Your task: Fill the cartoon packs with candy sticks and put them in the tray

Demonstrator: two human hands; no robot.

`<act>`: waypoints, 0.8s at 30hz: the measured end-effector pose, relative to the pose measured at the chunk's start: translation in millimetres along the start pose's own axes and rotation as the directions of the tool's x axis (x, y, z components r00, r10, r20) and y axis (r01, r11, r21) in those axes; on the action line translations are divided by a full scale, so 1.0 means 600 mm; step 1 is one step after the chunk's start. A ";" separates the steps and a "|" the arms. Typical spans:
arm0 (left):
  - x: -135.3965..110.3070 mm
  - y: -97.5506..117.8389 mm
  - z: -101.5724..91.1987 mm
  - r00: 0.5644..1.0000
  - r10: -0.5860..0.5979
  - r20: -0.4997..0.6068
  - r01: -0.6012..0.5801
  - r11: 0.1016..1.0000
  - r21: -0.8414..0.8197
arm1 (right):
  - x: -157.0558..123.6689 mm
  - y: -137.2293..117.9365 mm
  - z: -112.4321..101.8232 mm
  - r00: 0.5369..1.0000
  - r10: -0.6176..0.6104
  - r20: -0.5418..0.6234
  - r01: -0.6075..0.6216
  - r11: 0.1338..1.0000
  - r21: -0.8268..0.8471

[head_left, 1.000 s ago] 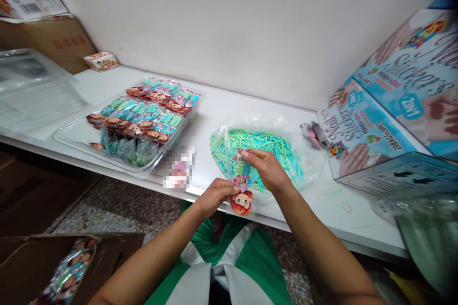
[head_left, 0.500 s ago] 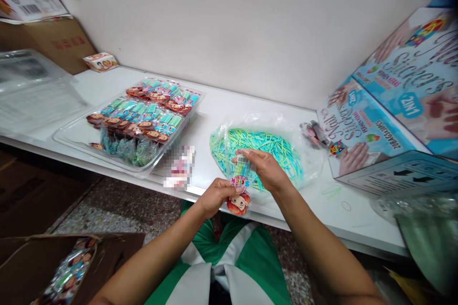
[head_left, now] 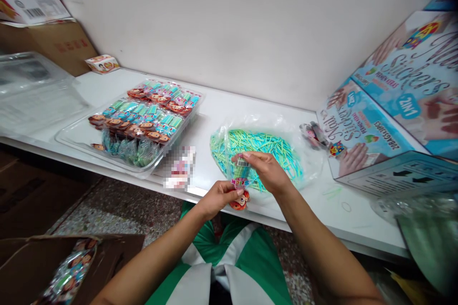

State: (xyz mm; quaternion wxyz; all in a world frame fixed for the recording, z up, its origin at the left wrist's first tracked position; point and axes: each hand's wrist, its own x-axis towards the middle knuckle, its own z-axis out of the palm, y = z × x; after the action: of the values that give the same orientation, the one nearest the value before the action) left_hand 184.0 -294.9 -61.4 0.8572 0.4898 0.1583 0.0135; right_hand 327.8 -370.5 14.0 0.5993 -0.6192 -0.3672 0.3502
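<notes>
Between my hands is a small candy stick packet point(head_left: 240, 182) with a barcode at its top, green sticks inside and a red-haired cartoon head at the bottom. My left hand point(head_left: 221, 198) pinches the lower part, just above the cartoon head. The upper end is gripped by the fingers of my right hand point(head_left: 264, 167). Right behind them, a clear plastic bag point(head_left: 310, 162) lies spread on the table, heaped with loose green and blue candy sticks point(head_left: 277, 152). A clear plastic tray point(head_left: 150, 167) to the left holds several rows of similar filled packets point(head_left: 143, 119).
Blue and white nail sticker boxes point(head_left: 379, 124) stand at the right of the white table point(head_left: 211, 105). A clear lid point(head_left: 36, 90) and cardboard boxes point(head_left: 53, 43) are at the left. Below, an open carton point(head_left: 118, 252) holds shiny packets. A rubber band point(head_left: 346, 207) lies at the right.
The packet has tilted a little, its barcode end now facing me more and its cartoon head partly covered by my left thumb. Both hands keep their hold on it.
</notes>
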 end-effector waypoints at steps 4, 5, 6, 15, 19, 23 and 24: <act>0.003 0.003 -0.006 0.994 0.107 0.019 -0.107 0.994 0.020 | -0.011 -0.034 -0.003 0.972 -0.200 0.120 0.223 0.948 -0.229; 0.004 0.005 -0.006 0.992 0.123 0.033 -0.124 0.992 0.025 | -0.013 -0.041 -0.004 0.957 -0.244 0.155 0.279 0.919 -0.279; 0.005 0.007 -0.006 0.990 0.134 0.048 -0.136 0.990 0.024 | -0.013 -0.046 -0.004 0.943 -0.274 0.190 0.324 0.890 -0.321; 0.011 -0.002 -0.002 0.984 0.178 0.004 -0.178 0.984 0.030 | 0.000 -0.037 0.000 0.979 -0.167 0.117 0.193 0.940 -0.280; 0.011 -0.007 -0.009 0.978 0.196 -0.069 -0.190 0.978 0.085 | 0.005 -0.029 0.002 0.989 -0.084 0.121 0.099 0.988 -0.122; 0.007 -0.004 -0.013 0.981 0.186 -0.060 -0.178 0.976 0.127 | 0.005 -0.022 0.009 0.995 -0.033 0.095 0.037 0.998 -0.044; 0.006 -0.004 -0.012 0.981 0.183 -0.068 -0.172 0.975 0.138 | 0.004 -0.021 0.011 0.996 -0.026 0.083 0.030 0.999 -0.042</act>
State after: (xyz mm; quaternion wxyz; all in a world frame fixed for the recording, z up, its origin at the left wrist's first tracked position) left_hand 184.8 -289.2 -67.7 0.8115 0.5564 0.1487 0.0991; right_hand 322.7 -364.7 26.4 0.5750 -0.6119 -0.4076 0.3589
